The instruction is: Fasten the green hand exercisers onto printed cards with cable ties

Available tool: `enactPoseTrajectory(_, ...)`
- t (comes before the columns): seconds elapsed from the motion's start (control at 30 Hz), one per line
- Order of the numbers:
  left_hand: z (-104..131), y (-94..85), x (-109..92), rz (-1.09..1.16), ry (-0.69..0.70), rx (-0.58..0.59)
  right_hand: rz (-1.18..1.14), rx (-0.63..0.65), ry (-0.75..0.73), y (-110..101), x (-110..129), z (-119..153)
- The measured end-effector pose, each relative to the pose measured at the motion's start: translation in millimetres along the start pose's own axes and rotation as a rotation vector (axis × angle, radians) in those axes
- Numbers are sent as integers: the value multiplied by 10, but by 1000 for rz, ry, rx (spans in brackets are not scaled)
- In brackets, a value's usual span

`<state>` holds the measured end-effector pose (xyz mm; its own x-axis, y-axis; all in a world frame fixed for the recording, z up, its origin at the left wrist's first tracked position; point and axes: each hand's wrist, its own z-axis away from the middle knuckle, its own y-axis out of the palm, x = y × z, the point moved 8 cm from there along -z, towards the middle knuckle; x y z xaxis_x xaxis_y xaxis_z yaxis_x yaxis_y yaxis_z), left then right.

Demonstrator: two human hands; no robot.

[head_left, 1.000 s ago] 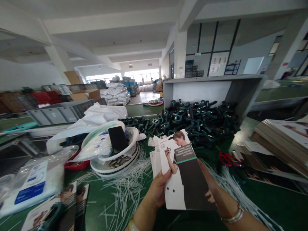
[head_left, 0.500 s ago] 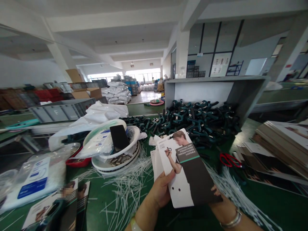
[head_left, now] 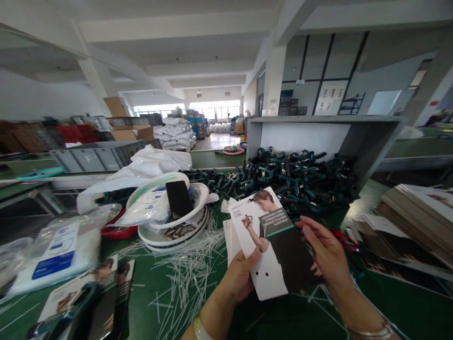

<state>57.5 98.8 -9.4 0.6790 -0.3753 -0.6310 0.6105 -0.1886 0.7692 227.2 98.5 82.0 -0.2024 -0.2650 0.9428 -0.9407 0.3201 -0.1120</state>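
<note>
My left hand [head_left: 240,278] grips a printed packaging card [head_left: 293,255] by its lower left edge, thumb on the front. The card is white and dark grey, lettered "Adjustable Grip Strengthener", with two small holes near the bottom. Another white card edge [head_left: 230,241] shows behind it. My right hand [head_left: 327,250] is at the card's right edge, fingers stretched out; whether they touch it I cannot tell. Thin white plastic cable ties [head_left: 318,298] lie below my right wrist. Beyond the card is a heap of dark green hand grips [head_left: 300,174].
A grey crate [head_left: 382,137] lies on its side behind the grips. Card stacks [head_left: 417,217] and red-handled scissors [head_left: 347,240] are at right. At left are white bowls [head_left: 198,208] with a phone [head_left: 179,199], scattered cable ties [head_left: 187,269], plastic bags [head_left: 71,245] and a carded grip [head_left: 78,307].
My right hand has come out from behind the card to its right side, fingers now visible. My left hand still holds the card. The view has shifted slightly.
</note>
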Motion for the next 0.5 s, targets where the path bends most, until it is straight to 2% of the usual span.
enactPoseTrajectory(0.03, -7, -9, 5, -17, -6, 2, 170, 52, -144, 29, 147, 4)
enactPoseTrajectory(0.1, -19, -31, 17, -52, -10, 3, 560, 217, -475, 235, 433, 103)
enactPoseTrajectory(0.17, -22, -61, 28, -89, -3, -3, 842, 371, -682, 475, 550, 233)
enactPoseTrajectory(0.3, -8, -121, 35, -163, 0, -37, 1066, 464, -787, 730, 525, 329)
enactPoseTrajectory(0.5, -4, -87, 24, -170, -24, -14, 1110, 503, -778, 786, 276, 301)
